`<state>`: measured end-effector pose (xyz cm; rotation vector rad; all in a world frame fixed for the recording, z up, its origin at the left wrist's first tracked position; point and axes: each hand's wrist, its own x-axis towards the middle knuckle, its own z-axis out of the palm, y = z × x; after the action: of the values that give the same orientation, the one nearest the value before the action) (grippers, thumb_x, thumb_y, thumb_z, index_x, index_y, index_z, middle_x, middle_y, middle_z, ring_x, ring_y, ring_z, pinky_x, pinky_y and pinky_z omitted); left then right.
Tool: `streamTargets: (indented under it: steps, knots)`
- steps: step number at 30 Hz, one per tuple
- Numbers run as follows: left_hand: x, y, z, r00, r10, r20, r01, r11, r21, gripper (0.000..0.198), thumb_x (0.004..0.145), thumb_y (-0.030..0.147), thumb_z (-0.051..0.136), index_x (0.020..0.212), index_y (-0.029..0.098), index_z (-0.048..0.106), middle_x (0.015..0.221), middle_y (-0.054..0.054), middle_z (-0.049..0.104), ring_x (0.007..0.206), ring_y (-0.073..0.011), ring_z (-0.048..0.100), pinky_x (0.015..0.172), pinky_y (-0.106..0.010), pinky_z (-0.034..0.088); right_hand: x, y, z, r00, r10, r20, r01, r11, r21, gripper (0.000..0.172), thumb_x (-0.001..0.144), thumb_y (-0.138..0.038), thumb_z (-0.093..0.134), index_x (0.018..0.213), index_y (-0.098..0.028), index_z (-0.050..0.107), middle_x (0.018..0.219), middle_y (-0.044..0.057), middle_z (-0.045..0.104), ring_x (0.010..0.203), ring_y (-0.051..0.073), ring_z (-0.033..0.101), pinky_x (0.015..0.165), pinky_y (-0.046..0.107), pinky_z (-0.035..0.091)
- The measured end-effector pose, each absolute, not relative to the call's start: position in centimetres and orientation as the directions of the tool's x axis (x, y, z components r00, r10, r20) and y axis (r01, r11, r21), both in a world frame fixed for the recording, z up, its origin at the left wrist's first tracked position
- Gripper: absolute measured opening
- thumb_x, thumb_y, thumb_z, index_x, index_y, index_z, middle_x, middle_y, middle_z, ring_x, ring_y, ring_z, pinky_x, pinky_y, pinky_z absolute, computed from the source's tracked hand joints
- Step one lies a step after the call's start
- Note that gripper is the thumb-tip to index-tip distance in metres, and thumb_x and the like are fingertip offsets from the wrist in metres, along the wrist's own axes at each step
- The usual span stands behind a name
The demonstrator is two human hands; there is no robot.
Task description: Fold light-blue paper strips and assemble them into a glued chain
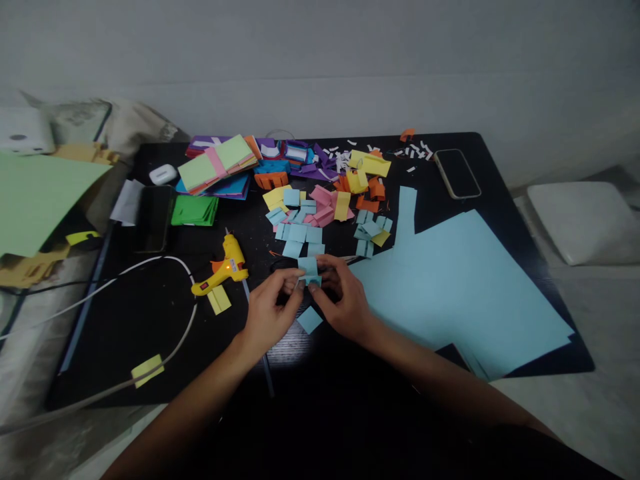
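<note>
Between my two hands is a small light-blue paper piece (309, 267) with a crease or fold across its lower part. My left hand (273, 303) pinches its left edge with thumb and fingertips. On the other edge, my right hand (345, 300) is closed, its thumb pressing the lower fold. Just below my fingers lies a loose blue paper square (310, 320). Several more blue paper pieces (297, 233) sit right beyond my fingertips. Left of my left hand rests a yellow hot glue gun (230, 263), on its side near a yellow paper piece (219, 300).
Large blue paper sheets (450, 287) cover the right of the black table (115, 333). Behind are pink pieces (325, 205), bundled paper strips (217, 165), white scraps (343, 160) and a phone (457, 174). A white cable (187, 323) curves across the left, near another phone (154, 219).
</note>
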<state>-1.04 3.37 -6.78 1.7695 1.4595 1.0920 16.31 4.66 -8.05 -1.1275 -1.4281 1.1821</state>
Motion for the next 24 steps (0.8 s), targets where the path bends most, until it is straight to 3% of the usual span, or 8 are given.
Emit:
streamTargets:
  steps: [4,6,14,21,24]
  knots:
    - [-1.1,3.62,-6.34,0.115,0.957,0.266,0.512,-0.287,0.81,0.019,0.1,0.021,0.062,0.115,0.021,0.074,0.085,-0.002,0.069,0.073,-0.0147,0.065,0.071,-0.026,0.054,16.26,5.09,-8.18,-0.175,0.982,-0.066,-0.048,-0.075,-0.996,0.021,0.093,-0.026,0.067,0.113,-0.023,0.069,0.085,0.002,0.073,0.071,0.016,0.073,0.069,0.029,0.065]
    - [-1.11,3.71,-6.29,0.095,0.962,0.254,0.523,-0.265,0.81,0.019,0.099,0.023,0.063,0.114,0.021,0.074,0.08,0.0,0.066,0.071,-0.0146,0.063,0.069,-0.026,0.053,16.23,5.2,-8.19,-0.177,0.977,-0.117,-0.082,-0.133,-0.988,0.017,0.091,-0.029,0.071,0.106,-0.022,0.07,0.078,0.0,0.071,0.069,0.017,0.073,0.069,0.03,0.065]
    - [-1.25,3.34,-7.1,0.063,0.992,0.106,0.451,-0.123,0.884,0.02,0.096,0.022,0.063,0.114,0.022,0.072,0.077,0.002,0.069,0.067,-0.0137,0.067,0.067,-0.025,0.053,16.08,5.13,-8.4,-0.148,0.976,-0.161,-0.126,-0.18,-0.976,0.021,0.082,-0.03,0.079,0.098,-0.021,0.071,0.076,0.0,0.074,0.072,0.019,0.075,0.074,0.032,0.065]
    - [-1.23,3.4,-7.15,0.048,0.996,0.075,0.431,-0.089,0.898,0.024,0.092,0.017,0.065,0.115,0.023,0.068,0.074,0.005,0.066,0.065,-0.0128,0.065,0.064,-0.023,0.052,16.07,5.31,-8.54,-0.145,0.969,-0.198,-0.203,-0.225,-0.953,0.021,0.08,-0.031,0.081,0.096,-0.021,0.072,0.078,0.0,0.076,0.072,0.019,0.078,0.077,0.034,0.066]
    - [-1.2,3.61,-6.91,0.053,0.992,0.115,0.452,-0.127,0.883,0.016,0.095,0.02,0.065,0.109,0.022,0.07,0.084,0.001,0.069,0.074,-0.0139,0.068,0.069,-0.024,0.054,16.08,5.29,-8.57,-0.145,0.97,-0.195,-0.211,-0.222,-0.952,0.022,0.079,-0.029,0.082,0.096,-0.021,0.072,0.079,0.0,0.077,0.075,0.019,0.078,0.08,0.034,0.066]
